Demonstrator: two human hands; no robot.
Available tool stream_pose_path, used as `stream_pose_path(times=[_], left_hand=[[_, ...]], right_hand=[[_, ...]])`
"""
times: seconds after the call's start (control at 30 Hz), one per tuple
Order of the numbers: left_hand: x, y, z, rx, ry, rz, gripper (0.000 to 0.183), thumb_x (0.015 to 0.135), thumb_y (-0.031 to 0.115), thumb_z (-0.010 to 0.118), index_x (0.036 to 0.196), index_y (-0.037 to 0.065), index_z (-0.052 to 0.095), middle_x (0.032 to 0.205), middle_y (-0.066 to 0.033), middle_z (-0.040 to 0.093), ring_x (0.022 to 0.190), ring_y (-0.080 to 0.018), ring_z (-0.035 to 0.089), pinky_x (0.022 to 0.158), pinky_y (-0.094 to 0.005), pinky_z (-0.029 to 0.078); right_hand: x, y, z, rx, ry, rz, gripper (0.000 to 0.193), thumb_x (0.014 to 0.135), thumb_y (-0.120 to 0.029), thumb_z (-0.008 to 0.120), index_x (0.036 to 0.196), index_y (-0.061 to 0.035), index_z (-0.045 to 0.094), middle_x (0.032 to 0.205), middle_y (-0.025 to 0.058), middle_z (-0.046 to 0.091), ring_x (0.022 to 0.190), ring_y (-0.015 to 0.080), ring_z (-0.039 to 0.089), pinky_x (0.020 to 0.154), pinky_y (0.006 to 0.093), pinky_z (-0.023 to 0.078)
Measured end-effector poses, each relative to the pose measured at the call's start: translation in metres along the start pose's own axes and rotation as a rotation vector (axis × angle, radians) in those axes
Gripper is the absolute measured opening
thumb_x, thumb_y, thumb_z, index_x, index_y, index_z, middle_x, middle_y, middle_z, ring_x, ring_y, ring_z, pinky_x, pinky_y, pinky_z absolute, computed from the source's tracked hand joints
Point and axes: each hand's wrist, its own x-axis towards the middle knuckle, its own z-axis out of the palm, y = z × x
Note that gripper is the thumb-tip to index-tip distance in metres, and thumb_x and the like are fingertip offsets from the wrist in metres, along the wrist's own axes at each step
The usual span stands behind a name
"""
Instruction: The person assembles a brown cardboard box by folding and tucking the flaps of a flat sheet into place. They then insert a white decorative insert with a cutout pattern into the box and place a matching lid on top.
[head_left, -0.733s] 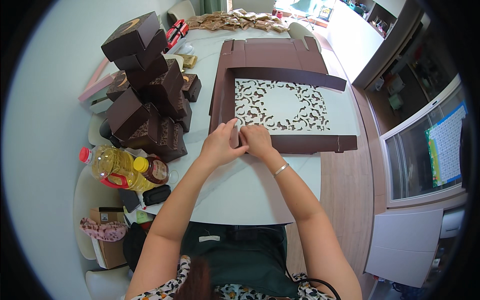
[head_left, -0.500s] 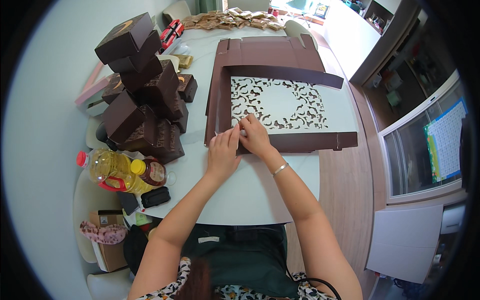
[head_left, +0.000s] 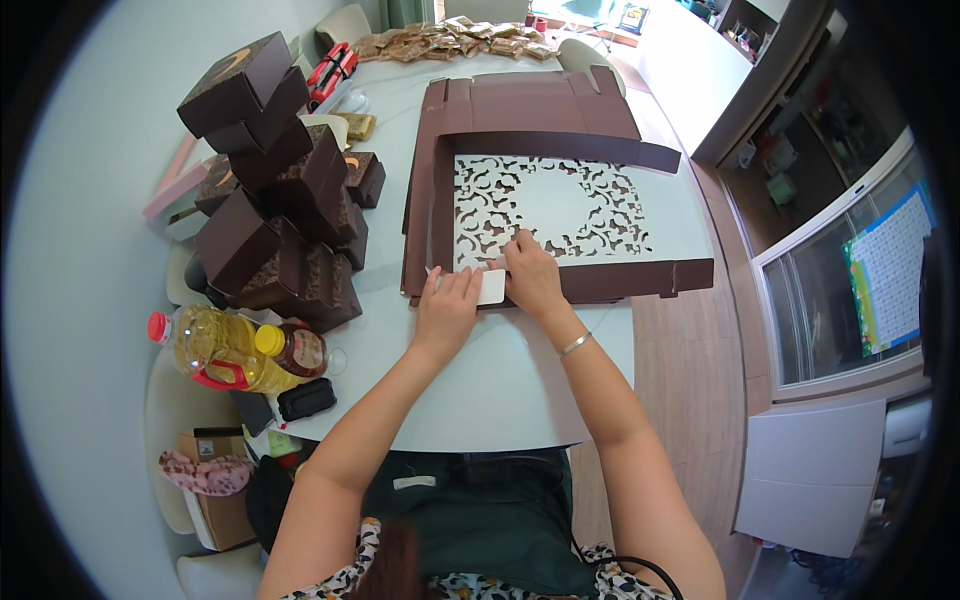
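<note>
The right hand point(head_left: 534, 277) had just drawn apart from the left hand point(head_left: 447, 312), baring a white card point(head_left: 491, 287) at the brown box's point(head_left: 640, 277) near wall. The left grip held the card; the right's I couldn't tell.

1 silver bracelet point(head_left: 575, 344), dark green apron point(head_left: 490, 525), patterned sleeves point(head_left: 368, 545).

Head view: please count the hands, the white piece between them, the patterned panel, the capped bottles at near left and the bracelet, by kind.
Left hand, right hand: 2
White piece: 1
Patterned panel: 1
Red-capped bottle, yellow-capped bottle: 2
Bracelet: 1
Total: 7
</note>
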Motion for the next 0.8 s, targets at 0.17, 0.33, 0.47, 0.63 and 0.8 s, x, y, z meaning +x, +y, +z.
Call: stream_pose_path(times=[0.17, 0.33, 0.47, 0.63, 0.8], left_hand=[[0.009, 0.012, -0.009, -0.074, -0.008, -0.057, 0.064, 0.071, 0.018, 0.078, 0.127, -0.001, 0.052, 0.117, -0.0128, 0.059, 0.108, -0.0279, 0.055, 0.101, -0.0448, 0.038], [0.014, 0.005, -0.024, -0.201, 0.088, -0.095, 0.058, 0.073, 0.012, 0.074, 0.125, -0.001, 0.054, 0.114, -0.0120, 0.060, 0.105, -0.0279, 0.055, 0.094, -0.0425, 0.040], [0.014, 0.001, -0.014, -0.106, 0.010, -0.070, 0.056, 0.070, 0.005, 0.070, 0.124, -0.002, 0.055, 0.112, -0.0110, 0.061, 0.103, -0.0265, 0.056, 0.093, -0.0408, 0.041], [0.014, -0.002, 0.002, -0.129, -0.059, -0.116, 0.055, 0.071, 0.006, 0.070, 0.123, -0.002, 0.055, 0.108, -0.0104, 0.063, 0.100, -0.0264, 0.057, 0.092, -0.0415, 0.041], [0.021, 0.017, -0.011, -0.067, 0.008, -0.088, 0.061, 0.073, 0.014, 0.072, 0.129, 0.000, 0.052, 0.129, -0.0152, 0.053, 0.123, -0.0283, 0.047, 0.102, -0.0437, 0.036]], right_hand=[[-0.004, 0.008, 0.016, -0.062, -0.059, 0.006, 0.022, 0.086, -0.026, 0.063, 0.074, -0.0087, 0.060, 0.065, 0.0078, 0.061, 0.057, 0.0251, 0.063, 0.052, 0.0376, 0.049], [-0.004, -0.001, 0.014, -0.098, -0.061, 0.085, 0.019, 0.083, -0.024, 0.065, 0.070, -0.0101, 0.061, 0.060, 0.0067, 0.062, 0.059, 0.0242, 0.063, 0.053, 0.0368, 0.050], [-0.003, 0.003, 0.015, -0.127, -0.020, 0.062, 0.017, 0.080, -0.025, 0.067, 0.077, -0.0101, 0.059, 0.072, 0.0063, 0.060, 0.067, 0.0225, 0.062, 0.055, 0.0364, 0.049], [0.001, -0.009, 0.010, -0.187, -0.046, 0.124, 0.021, 0.079, -0.026, 0.066, 0.087, -0.0103, 0.055, 0.090, 0.0057, 0.052, 0.093, 0.0232, 0.057, 0.080, 0.0412, 0.047], [-0.004, -0.005, 0.011, -0.204, 0.004, 0.137, 0.035, 0.083, -0.027, 0.062, 0.111, -0.0084, 0.055, 0.128, 0.0143, 0.047, 0.131, 0.0324, 0.035, 0.106, 0.0571, 0.027]])
